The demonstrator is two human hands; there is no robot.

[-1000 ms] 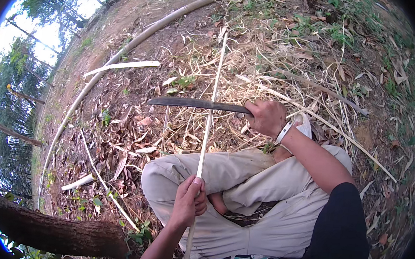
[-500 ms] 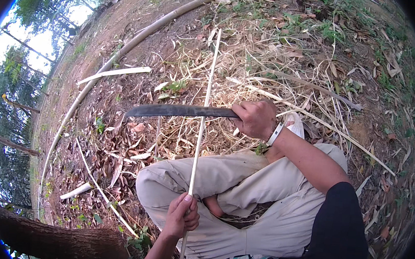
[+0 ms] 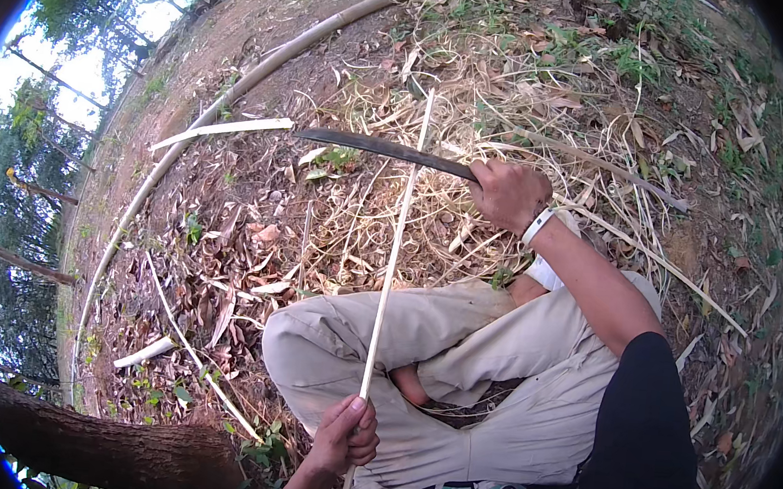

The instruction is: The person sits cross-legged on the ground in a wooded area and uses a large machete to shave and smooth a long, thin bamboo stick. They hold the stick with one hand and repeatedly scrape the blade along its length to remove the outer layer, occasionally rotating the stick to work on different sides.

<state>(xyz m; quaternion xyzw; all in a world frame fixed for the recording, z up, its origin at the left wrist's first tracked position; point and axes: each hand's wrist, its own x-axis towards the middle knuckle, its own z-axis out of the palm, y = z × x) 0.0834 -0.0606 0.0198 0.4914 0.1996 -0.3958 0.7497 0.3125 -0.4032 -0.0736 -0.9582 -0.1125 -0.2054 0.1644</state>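
Observation:
My left hand [image 3: 346, 434] is closed around a long, thin, pale strip of split bamboo [image 3: 393, 258], near its lower end. The strip runs up and away from me over my bent leg. In my right hand [image 3: 509, 195] is the handle end of a machete [image 3: 377, 145], its dark blade pointing left. The blade crosses the strip close to the strip's far end and appears to touch it. Fingers hide the machete's handle. Curled pale shavings [image 3: 452, 194] lie on the ground beyond my legs.
A long bamboo pole [image 3: 238, 87] curves across the far left. Split pieces [image 3: 224, 132], a thin strip [image 3: 196, 348] and a short offcut [image 3: 145, 351] lie at left. Another strip [image 3: 660, 259] lies at right. A tree trunk [image 3: 104, 448] stands at lower left.
My right hand has pushed the machete away from me along the strip, toward its far end. My left hand has drawn the strip slightly back toward my body.

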